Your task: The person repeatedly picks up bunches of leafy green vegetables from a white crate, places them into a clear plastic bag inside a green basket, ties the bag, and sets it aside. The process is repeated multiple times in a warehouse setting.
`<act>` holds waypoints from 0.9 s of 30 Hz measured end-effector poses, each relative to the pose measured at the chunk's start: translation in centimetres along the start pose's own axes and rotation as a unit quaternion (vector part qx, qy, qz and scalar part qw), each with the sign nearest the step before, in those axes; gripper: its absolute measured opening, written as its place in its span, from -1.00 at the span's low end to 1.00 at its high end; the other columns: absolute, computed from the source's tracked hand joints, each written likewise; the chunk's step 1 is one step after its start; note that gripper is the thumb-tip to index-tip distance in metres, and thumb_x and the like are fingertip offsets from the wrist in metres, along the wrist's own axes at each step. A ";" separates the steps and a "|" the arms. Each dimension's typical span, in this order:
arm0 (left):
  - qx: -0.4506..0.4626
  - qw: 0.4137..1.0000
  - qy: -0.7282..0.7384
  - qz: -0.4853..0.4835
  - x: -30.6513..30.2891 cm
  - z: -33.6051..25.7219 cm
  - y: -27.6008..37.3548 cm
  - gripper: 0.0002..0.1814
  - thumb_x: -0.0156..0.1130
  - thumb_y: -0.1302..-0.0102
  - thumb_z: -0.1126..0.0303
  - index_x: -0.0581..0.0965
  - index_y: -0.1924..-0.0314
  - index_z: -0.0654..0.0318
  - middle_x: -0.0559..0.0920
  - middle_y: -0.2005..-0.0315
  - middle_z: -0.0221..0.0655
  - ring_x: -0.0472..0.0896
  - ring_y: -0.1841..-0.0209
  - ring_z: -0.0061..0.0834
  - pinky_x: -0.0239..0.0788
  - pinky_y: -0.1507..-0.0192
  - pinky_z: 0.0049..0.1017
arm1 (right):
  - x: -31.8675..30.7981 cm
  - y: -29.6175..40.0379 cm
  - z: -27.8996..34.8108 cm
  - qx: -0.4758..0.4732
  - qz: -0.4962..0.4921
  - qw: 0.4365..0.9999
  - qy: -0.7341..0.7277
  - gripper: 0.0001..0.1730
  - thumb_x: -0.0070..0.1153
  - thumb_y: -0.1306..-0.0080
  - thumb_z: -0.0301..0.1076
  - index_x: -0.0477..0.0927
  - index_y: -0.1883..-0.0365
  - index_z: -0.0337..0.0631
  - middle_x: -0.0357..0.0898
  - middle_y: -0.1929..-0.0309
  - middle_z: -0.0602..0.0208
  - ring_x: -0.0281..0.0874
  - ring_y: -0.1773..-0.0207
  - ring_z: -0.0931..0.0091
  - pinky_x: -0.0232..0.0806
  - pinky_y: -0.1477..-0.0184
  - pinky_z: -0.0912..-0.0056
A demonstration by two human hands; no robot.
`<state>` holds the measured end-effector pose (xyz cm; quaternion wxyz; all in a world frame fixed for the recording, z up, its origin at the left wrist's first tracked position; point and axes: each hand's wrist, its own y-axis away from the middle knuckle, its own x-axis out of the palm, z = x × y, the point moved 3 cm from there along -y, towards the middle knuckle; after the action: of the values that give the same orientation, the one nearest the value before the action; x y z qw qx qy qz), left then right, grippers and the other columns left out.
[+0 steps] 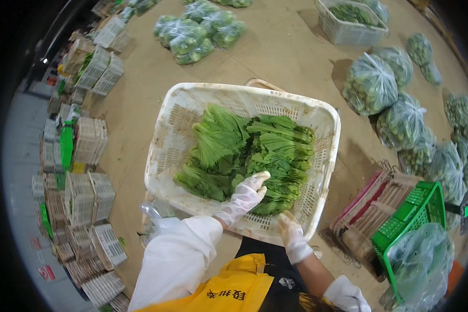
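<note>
A white plastic crate (238, 90) with slotted walls stands before me, dirt along its rim. Leafy greens lie inside in two rows: a looser left bunch (220, 136) and a right row (282, 152) with stalk ends toward the right wall. My left hand (249, 193), in a pale glove with a thin plastic sleeve, reaches over the near wall. Its thumb and fingers are apart above the right row, with nothing visible between them; whether it touches leaves is unclear. My right hand (292, 234), also gloved, is at the crate's near right corner, fingertips inside the rim; its grip is unclear.
To the right stand a green plastic basket (409, 218) with clear plastic bags (421, 261), a stack of worn crates (374, 206) and tied bags of vegetables (374, 84). More bagged greens (197, 31) and another crate (347, 35) lie ahead. Stacked crates (87, 199) line the left.
</note>
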<state>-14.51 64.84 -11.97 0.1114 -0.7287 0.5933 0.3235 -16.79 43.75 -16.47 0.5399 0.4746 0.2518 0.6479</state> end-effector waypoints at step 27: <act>0.131 0.846 -0.422 0.299 9.2 1.5 -28.4 0.30 0.48 0.28 -0.27 0.16 -0.36 0.41 0.25 -0.26 0.07 0.15 -0.35 0.01 -0.02 -0.38 -0.21 | 5.7 -16.1 3.8 -0.241 -0.377 0.882 -0.147 -0.35 0.40 -0.11 -0.36 0.37 -0.12 -0.26 0.47 -0.05 0.22 0.44 -0.02 0.41 0.33 -0.10 0.35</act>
<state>12.40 66.08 -25.02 0.3427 -0.2880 0.7153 0.5367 -5.79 53.11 -26.39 0.8719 0.2885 0.1655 0.3595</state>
